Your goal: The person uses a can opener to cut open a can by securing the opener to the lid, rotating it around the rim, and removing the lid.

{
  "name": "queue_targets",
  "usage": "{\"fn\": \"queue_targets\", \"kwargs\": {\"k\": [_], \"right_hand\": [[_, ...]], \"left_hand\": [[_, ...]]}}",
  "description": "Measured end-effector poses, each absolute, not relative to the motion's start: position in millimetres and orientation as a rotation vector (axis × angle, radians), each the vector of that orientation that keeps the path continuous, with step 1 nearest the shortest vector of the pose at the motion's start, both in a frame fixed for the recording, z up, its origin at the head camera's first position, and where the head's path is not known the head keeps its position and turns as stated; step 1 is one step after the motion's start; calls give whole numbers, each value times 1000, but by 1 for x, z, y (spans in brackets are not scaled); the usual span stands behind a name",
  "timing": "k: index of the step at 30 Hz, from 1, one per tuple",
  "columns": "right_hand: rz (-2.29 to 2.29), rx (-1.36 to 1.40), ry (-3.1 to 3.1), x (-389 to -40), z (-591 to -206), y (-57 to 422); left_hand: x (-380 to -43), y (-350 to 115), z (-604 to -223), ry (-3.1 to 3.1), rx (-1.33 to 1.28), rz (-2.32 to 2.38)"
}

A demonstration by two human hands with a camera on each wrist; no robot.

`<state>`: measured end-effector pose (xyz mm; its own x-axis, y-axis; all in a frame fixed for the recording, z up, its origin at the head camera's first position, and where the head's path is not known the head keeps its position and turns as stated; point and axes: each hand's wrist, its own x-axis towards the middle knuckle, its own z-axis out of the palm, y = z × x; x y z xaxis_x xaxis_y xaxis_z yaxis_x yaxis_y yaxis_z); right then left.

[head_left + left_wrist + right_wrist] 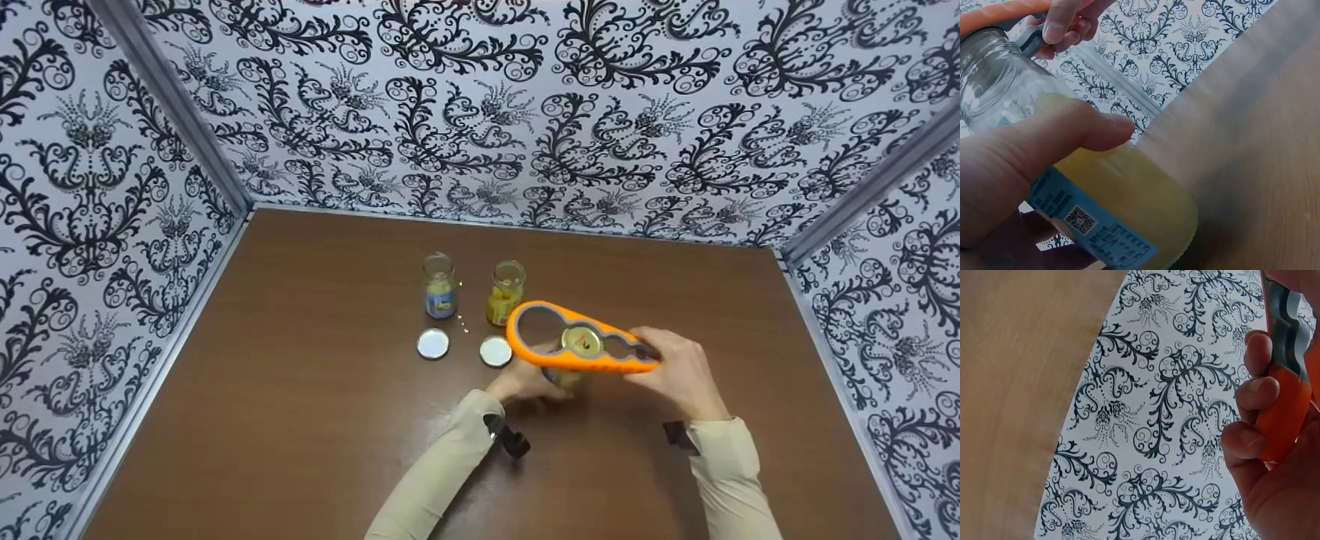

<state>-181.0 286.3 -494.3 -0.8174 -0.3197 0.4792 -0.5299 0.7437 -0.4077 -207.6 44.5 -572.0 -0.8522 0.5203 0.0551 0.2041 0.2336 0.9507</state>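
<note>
My left hand (pixel 529 381) grips a glass jar (pixel 1145 197) with pale yellow contents and a blue label. In the left wrist view the thumb lies across the jar, which is tilted. An orange and grey jar opener (pixel 592 365) is around the jar's neck end, and a gold-coloured lid (pixel 582 341) shows inside its middle opening. My right hand (pixel 679 367) holds the opener's handle end at the right. In the right wrist view, curled fingers wrap the orange handle (pixel 1283 410). The opener and left hand hide most of the jar in the head view.
Two lidless glass jars stand farther back, one with a blue label (pixel 440 301) and one with yellow contents (pixel 501 304). In front of them lie two white-faced lids, a left lid (pixel 433 343) and a right lid (pixel 495 351). Patterned walls (pixel 480 112) enclose the brown table (pixel 300 375).
</note>
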Motion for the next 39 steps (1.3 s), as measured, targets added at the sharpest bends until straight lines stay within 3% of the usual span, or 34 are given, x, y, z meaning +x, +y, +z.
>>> {"fn": "queue_targets", "kwargs": {"k": [9,29,39], "right_hand": [[805,546,-2562,-176,-491,299],[872,163,-2490,-165,-512,311],[913,47,-2477,-155,-527,310]], "left_hand": [[-212,49,-568,2343,719,1581],[-253,62,-563,2409,338,1680],[-265,71,-574,2470,310,1639]]}}
